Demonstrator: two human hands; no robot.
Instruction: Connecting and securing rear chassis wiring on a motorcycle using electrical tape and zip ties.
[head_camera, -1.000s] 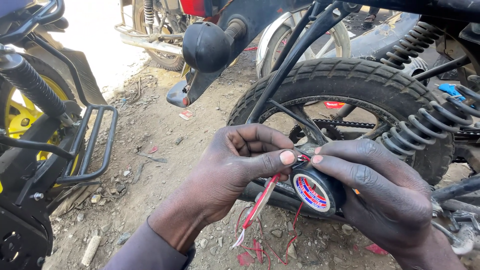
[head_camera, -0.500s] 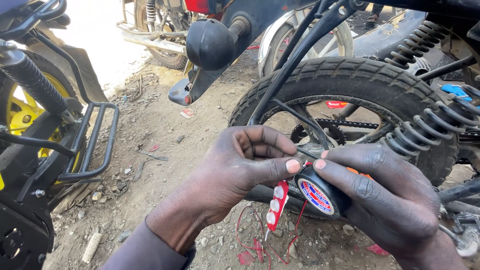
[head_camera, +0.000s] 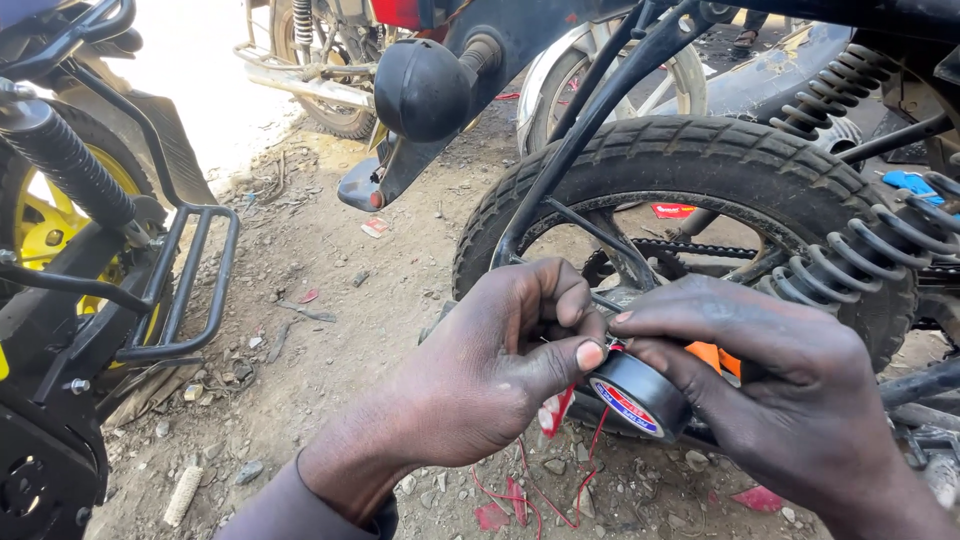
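My right hand (head_camera: 790, 390) grips a roll of black electrical tape (head_camera: 638, 398) with a red, white and blue label on its core. My left hand (head_camera: 490, 375) pinches the loose end of the tape at the roll's top edge, thumb and forefinger closed. A short red and white strip (head_camera: 556, 410) hangs below my left thumb. Thin red wires (head_camera: 590, 465) trail down beneath both hands toward the ground. Something orange (head_camera: 718, 358) shows under my right fingers. Both hands are held in front of a motorcycle's rear wheel (head_camera: 690, 170).
A black turn-signal lamp (head_camera: 425, 90) on a bracket juts out above the hands. Coil shock springs (head_camera: 870, 255) sit at the right. A second motorcycle with a black crash bar (head_camera: 185, 290) and yellow wheel stands at the left. The dirt ground holds stones and red scraps.
The long strip that hung from the roll has shortened and drawn up toward my left thumb. Both hands have stayed close together at the roll.
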